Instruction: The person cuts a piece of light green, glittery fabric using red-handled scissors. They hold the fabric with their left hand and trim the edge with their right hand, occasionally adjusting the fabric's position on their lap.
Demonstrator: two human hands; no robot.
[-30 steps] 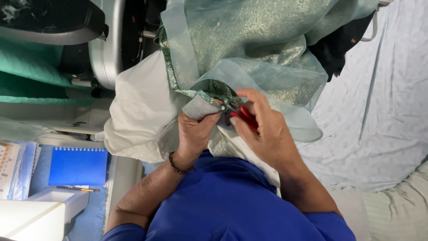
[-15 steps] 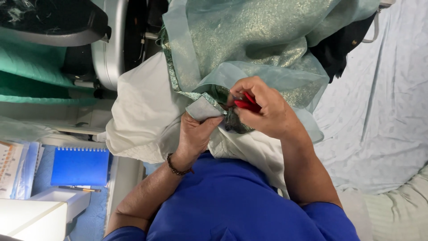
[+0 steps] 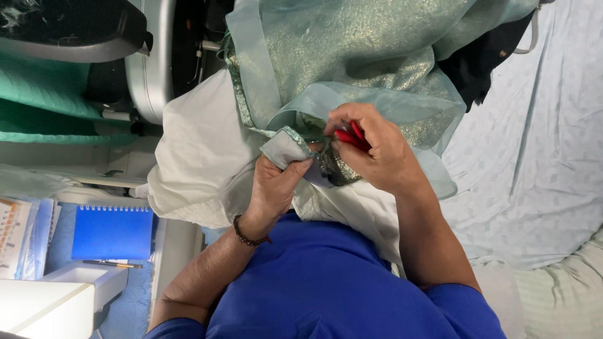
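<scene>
A shimmering pale green garment (image 3: 352, 56) with sheer edging lies over white cloth (image 3: 195, 163) in front of me. My left hand (image 3: 276, 185), a bead bracelet on its wrist, pinches a folded grey-lined corner of the garment's embroidered border (image 3: 284, 145). My right hand (image 3: 374, 150) is closed around a small red-handled tool (image 3: 349, 137), held against the border just right of the left thumb. The tool's tip is hidden by fingers and fabric. My blue top (image 3: 333, 282) fills the bottom of the view.
A sewing machine (image 3: 147, 56) and a black seat (image 3: 69, 31) stand at upper left. A blue spiral notebook (image 3: 112, 232) with a pencil (image 3: 113, 264) lies at left, beside a white box (image 3: 50, 307). Patterned light sheet (image 3: 540, 157) covers the right; dark cloth (image 3: 483, 59) sits upper right.
My right hand with the red tool has shifted slightly up and right along the border. The left hand has kept its pinch on the folded corner, regripping a little.
</scene>
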